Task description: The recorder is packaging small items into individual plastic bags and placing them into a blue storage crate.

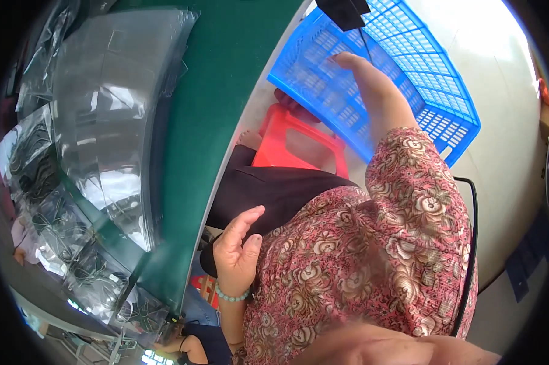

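My left hand [235, 258], with a pale green bead bracelet [232, 296] at the wrist, is raised beside the table edge. Its fingers are stretched, the thumb stands apart, and nothing is in it. Over a blue perforated plastic basket [436, 52] at the upper right reaches my right hand [356, 64]. One fingertip points out to the left; the other fingers are partly hidden and blurred. A flat black piece [346, 12] shows beyond that hand at the top edge, apart from the fingers. A thin dark line runs from it towards the hand.
On the green table [216, 67] lies a thick stack of clear plastic sheets or bags [113, 91]. Clear bags with black cables [40, 149] are heaped along its far left. A red plastic stool [302, 146] stands by the basket. Another person [204, 340] is at the bottom.
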The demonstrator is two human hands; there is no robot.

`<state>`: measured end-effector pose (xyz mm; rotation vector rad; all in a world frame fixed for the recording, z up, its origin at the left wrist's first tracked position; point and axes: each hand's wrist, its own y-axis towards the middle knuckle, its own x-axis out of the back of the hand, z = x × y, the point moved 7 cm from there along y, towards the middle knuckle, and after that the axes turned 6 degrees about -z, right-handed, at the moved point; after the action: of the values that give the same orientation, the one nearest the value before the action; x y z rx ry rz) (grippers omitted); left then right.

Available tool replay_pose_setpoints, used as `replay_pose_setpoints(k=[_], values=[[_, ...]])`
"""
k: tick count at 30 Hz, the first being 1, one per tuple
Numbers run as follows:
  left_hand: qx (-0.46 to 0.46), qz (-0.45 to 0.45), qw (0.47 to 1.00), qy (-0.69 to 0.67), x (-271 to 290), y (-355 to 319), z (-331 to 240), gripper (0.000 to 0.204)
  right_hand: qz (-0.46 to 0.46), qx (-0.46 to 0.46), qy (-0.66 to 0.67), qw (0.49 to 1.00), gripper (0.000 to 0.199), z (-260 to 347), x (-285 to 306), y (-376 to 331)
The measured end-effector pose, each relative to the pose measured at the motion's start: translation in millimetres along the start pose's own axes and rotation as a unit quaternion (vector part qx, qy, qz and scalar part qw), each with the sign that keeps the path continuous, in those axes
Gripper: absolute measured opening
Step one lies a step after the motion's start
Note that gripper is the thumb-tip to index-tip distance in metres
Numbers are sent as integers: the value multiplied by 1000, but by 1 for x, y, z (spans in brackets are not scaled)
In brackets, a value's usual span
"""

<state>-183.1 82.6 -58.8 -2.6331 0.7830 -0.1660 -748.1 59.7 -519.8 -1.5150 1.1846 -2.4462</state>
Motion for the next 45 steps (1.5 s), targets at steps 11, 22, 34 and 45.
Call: replay_pose_setpoints(k=[11,22,34,45], values=[[1,-28,996,82,8,2,16,34,-153,-38,701,695,65,155,55,-104],[7,-41,999,34,11,24,28,32,135,346,853,368,69,276,184,-177],[-60,-83,995,18,8,48,55,29,229,449,795,338,93,279,280,-242],[-292,-3,949,120,-1,41,-46,19,111,471,652,584,38,412,406,-243]])
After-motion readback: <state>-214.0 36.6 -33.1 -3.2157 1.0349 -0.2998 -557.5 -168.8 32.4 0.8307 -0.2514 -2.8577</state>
